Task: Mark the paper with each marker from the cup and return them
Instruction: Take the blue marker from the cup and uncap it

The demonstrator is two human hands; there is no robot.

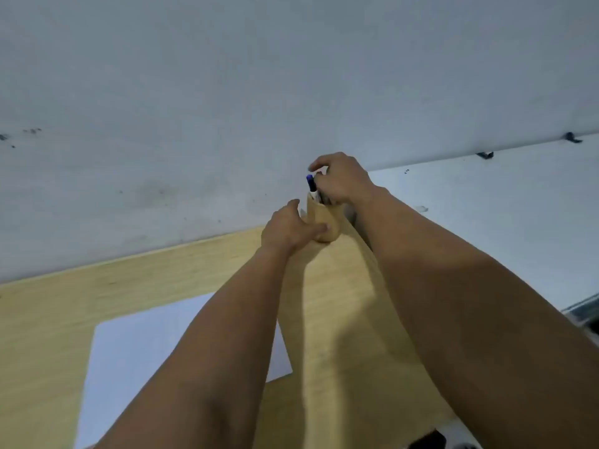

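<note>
A tan cup (325, 218) stands at the far corner of the wooden table (146, 277), against the wall. A blue-capped marker (311, 184) sticks up from its left side, with other markers beside it mostly hidden. My left hand (288, 230) grips the cup's lower left side. My right hand (343, 179) hovers over the cup's mouth with its fingers curled around the marker tops; which marker it holds cannot be made out. A white sheet of paper (136, 351) lies flat on the table nearer to me, partly covered by my left forearm.
A grey-white wall (227, 108) rises directly behind the table. To the right runs a second wall panel (502, 205) with small dark clips along its edge. A dark object (428, 440) shows at the bottom edge.
</note>
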